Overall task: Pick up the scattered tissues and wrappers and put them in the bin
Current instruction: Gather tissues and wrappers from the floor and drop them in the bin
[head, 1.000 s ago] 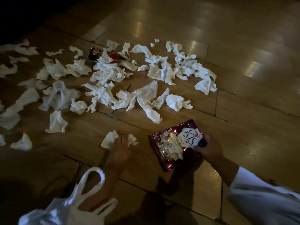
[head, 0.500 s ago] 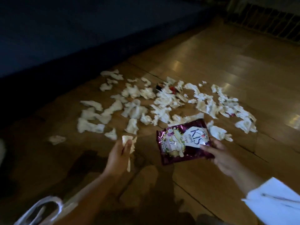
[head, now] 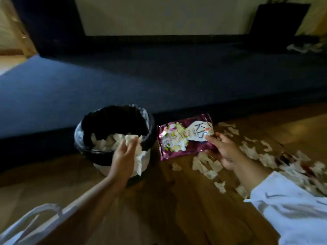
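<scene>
Underfoot, tissues (head: pixel 205 163) on wooden floor (head: pixel 177 209); dark mat (head: pixel 159 82).

Pretty dim in here tbh: glossy brown wooden plank floor (head: pixel 177 200), a long dark navy low platform (head: pixel 159 82) running along it, plain cream wall (head: pixel 159 15) behind.

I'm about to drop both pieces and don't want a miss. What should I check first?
1. Left hand grips the crumpled white tissue: ok.
2. Tissue fully over the black-lined round bin: not ok, its tail hangs outside the front rim.
3. Room in the bin: ok, the tissues inside lie below the rim.
4. Right hand pinches the shiny maroon snack wrapper: ok.
5. Wrapper over the bin: not ok, it is beside it, to the right.
6. Wooden floor cleared: not ok, scattered white tissues lie on it.
</scene>
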Available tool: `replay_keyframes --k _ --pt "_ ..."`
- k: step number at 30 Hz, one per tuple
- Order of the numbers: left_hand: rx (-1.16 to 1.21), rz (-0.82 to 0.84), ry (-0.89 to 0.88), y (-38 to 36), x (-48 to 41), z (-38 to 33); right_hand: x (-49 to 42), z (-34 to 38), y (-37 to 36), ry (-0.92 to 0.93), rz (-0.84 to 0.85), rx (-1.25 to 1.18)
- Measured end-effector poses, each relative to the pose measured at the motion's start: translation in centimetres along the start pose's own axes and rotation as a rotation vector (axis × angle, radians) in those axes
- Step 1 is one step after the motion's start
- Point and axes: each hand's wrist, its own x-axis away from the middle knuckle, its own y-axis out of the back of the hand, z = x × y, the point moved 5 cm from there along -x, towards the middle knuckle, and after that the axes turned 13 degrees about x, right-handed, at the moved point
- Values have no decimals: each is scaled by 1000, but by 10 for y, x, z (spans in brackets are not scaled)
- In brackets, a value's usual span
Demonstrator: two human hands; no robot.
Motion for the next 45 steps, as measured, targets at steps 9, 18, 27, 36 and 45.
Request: replay_keyframes --k 9,18,27,36,45 --pt "60 -413 -241 75 -87 -25 -74 28 -179 78 -10 125" --pt "-911 -112 -37 86 -114 36 -79 5 -235 528 17 1149" --pt "-1248 -128 -295 76 -93 54 -66 -26 -227 682 63 1296" --pt "-1231 -95 -309 75 -93 55 -62 -29 -230 556 44 1305" --pt "-1265 -130 -335 71 -101 55 -73 -26 -229 635 91 1211"
